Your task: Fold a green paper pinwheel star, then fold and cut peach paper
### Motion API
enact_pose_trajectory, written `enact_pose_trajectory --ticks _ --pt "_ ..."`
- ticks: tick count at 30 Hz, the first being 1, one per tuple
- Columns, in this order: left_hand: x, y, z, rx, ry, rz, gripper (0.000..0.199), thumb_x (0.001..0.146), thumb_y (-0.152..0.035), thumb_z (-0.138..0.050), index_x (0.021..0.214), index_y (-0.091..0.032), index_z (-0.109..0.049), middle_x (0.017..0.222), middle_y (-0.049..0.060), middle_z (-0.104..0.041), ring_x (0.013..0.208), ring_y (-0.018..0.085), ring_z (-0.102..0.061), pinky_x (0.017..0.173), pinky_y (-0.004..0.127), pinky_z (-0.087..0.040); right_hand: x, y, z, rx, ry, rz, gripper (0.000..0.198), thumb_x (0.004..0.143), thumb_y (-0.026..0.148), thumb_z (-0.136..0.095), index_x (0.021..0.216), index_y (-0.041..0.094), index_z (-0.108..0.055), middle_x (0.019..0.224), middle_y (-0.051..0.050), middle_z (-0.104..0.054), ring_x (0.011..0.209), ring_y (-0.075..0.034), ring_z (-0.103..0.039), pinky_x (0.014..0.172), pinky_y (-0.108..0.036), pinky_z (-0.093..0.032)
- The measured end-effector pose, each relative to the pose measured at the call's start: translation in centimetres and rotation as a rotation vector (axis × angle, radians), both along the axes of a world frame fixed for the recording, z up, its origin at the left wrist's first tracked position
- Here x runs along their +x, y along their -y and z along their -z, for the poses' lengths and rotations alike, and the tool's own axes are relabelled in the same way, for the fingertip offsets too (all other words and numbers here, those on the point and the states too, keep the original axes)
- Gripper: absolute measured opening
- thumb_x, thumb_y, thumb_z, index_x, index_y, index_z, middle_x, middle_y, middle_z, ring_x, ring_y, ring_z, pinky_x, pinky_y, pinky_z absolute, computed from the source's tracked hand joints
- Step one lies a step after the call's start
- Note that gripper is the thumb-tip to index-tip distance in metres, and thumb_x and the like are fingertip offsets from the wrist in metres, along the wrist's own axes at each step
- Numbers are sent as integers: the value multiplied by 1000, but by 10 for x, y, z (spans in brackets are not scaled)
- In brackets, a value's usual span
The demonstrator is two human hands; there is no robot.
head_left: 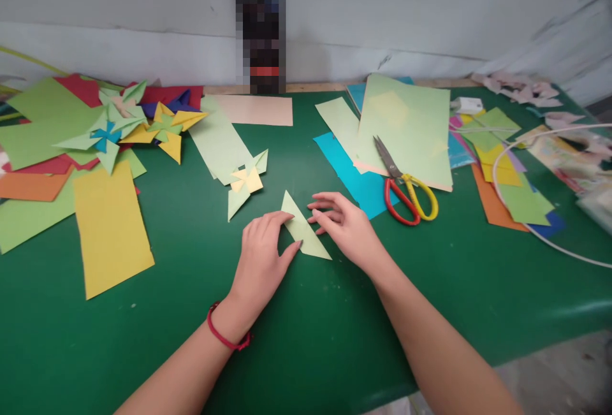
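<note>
A piece of light green paper (305, 235), folded into a slim pointed shape, lies on the green table between my hands. My left hand (262, 252), with a red bracelet at the wrist, steadies it along its left side, thumb at the lower edge and index finger higher up. Just to the right of the paper is my right hand (345, 227), its fingers curved and apart with nothing in them. Beyond my left hand sits a partly assembled origami pinwheel (246, 180) with a pale yellow middle and light green points.
Scissors (399, 182) with red and yellow handles lie at right, against a stack of light green sheets (406, 128) and blue paper (354, 179). A yellow sheet (113, 230) and finished paper stars (165, 127) are at left. A white cable (497, 192) loops at far right.
</note>
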State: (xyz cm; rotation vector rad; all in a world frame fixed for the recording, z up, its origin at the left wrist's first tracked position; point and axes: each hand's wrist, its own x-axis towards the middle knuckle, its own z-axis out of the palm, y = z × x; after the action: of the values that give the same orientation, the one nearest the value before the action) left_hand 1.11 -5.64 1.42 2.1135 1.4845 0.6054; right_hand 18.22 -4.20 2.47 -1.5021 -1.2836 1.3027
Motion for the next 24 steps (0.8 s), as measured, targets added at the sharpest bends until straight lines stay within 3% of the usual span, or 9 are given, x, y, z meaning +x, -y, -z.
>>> enact_pose_trajectory --ticks 4,10,13,16,18,21,24 --pt "0 0 0 -35 95 9 39 80 -20 -59 116 -25 -45 116 4 -55 109 21 -48 93 39 -38 -1 0 2 0 -35 -37 26 81 27 -56 105 20 -53 103 -8 -64 97 -18 -61 77 -34 -55" --pt "1 0 3 -72 224 52 41 82 -12 -53 119 -25 -43 122 5 -51 115 19 -48 98 37 -39 -6 6 -6 32 -115 15 29 79 26 -59 107 24 -54 124 -6 -55 120 -19 -48 98 -38 -44" --pt "1 1 3 -94 219 65 41 83 -12 -52 121 -25 -42 122 4 -53 113 16 -50 97 33 -41 -2 7 -12 -36 -239 80 33 79 26 -59 111 26 -52 133 -6 -47 123 -21 -45 100 -40 -43" --pt "0 2 3 -111 215 59 41 83 -12 -51 121 -26 -43 121 3 -54 112 15 -51 96 32 -42 3 5 -12 -86 -332 163 36 80 29 -59 114 28 -50 138 -6 -41 122 -23 -47 93 -40 -49" --pt "0 2 3 -122 220 58 41 83 -12 -51 121 -26 -43 122 3 -53 113 15 -51 97 31 -42 5 2 -9 -114 -359 193 40 78 31 -61 116 26 -49 132 -8 -47 116 -22 -52 88 -38 -52" --pt "1 2 3 -139 240 87 42 84 -13 -50 123 -26 -42 124 3 -53 114 15 -50 98 32 -42 6 -3 -3 -173 -299 169 39 77 34 -63 111 19 -52 101 -9 -64 94 -20 -63 77 -36 -56" --pt "2 3 4 -156 264 150 43 86 -12 -46 126 -27 -39 126 4 -52 114 16 -51 97 34 -43 5 -5 2 -153 -159 78 29 76 38 -61 96 16 -58 78 -5 -64 72 -17 -64 60 -30 -57"
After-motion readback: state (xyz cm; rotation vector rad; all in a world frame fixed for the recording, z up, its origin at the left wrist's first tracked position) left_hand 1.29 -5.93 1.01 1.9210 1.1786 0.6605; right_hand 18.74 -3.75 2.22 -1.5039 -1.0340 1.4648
